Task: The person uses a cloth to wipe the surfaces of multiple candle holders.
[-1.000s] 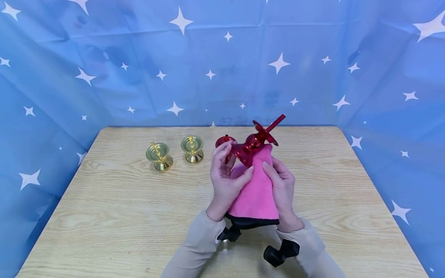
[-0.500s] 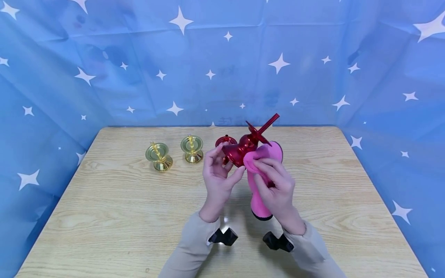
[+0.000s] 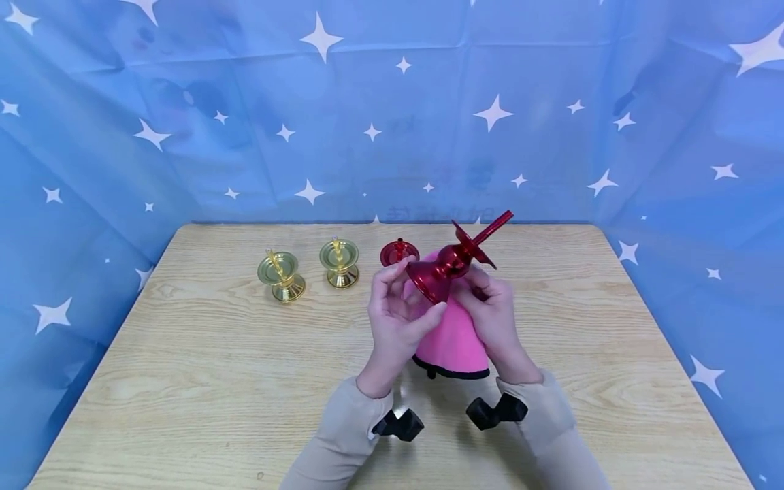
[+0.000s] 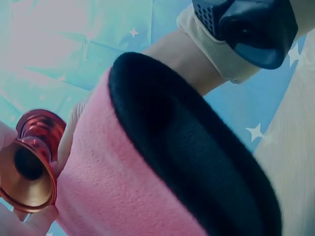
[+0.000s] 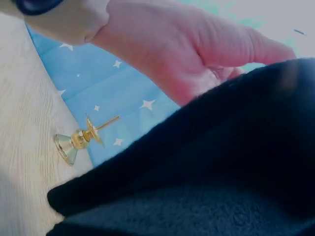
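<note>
My left hand (image 3: 395, 327) holds a shiny red candlestick (image 3: 453, 262) by its flared base, tilted so its spike points up and to the right. In the left wrist view, the candlestick's hollow, copper-coloured underside (image 4: 37, 191) faces the camera. My right hand (image 3: 496, 316) grips a pink cloth (image 3: 456, 344) with black edging against the candlestick's neck, with its fingertips hidden behind it. In the right wrist view, the cloth's dark underside (image 5: 211, 162) covers much of the frame, and the left hand (image 5: 167, 44) shows above it.
Two gold candlesticks stand on the wooden table, one at the far left (image 3: 284, 275) and another (image 3: 339, 262) beside it. A second red candlestick (image 3: 399, 252) stands just behind my left hand. A blue star-patterned curtain (image 3: 392, 136) rises beyond the table's back edge.
The right hand has bunched the cloth at the candlestick's right side, then shifted it behind the neck, where it hangs spread again. The candlestick swung slightly left, then back right.
</note>
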{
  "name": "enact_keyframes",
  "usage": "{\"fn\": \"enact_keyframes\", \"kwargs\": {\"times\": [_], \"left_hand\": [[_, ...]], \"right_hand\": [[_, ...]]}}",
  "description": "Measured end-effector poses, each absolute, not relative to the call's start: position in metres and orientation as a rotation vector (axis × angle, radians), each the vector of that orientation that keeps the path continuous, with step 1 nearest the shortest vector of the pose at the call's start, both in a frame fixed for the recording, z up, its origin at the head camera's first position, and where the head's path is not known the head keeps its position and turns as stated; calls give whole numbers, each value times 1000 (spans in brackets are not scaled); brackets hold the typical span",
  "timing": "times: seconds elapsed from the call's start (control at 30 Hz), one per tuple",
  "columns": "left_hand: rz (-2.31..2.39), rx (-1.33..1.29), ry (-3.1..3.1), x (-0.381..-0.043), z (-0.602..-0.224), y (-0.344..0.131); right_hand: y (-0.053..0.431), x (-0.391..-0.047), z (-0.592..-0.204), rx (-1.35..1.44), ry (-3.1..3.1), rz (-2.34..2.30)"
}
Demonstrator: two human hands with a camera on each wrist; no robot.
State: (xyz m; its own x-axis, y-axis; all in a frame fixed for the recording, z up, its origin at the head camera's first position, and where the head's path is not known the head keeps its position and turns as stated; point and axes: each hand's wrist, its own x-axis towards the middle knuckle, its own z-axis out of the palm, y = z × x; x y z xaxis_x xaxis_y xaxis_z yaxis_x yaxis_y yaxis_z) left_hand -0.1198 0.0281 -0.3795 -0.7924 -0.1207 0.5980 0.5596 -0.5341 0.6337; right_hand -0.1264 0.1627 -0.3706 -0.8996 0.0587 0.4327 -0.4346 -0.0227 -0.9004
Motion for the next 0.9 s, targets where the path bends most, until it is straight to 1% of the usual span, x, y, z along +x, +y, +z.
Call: {"fn": "enact_keyframes", "kwargs": {"times": [0.1,0.3,0.43,0.6,0.73,0.9], "left_hand": [[-2280,-683,-1227,-122,-381,28],[-2224,-640,-1260,-128,-382,23],[-2157,-633,-1330,-130,-384,20],[-1912,-719,-1450,-131,-391,19],[-1672,-792,-1494,-134,-396,18],[-1465,-779,-1494,-137,-396,16]], "right_hand": [[163,-122,-371,446,-1941,1974],[159,-101,-363,408,-1917,1940],[149,-92,-355,474,-1777,1681],[135,-97,-348,563,-1715,1263],[130,-101,-344,599,-1775,1081],[130,-97,-339,623,-1902,919]]}}
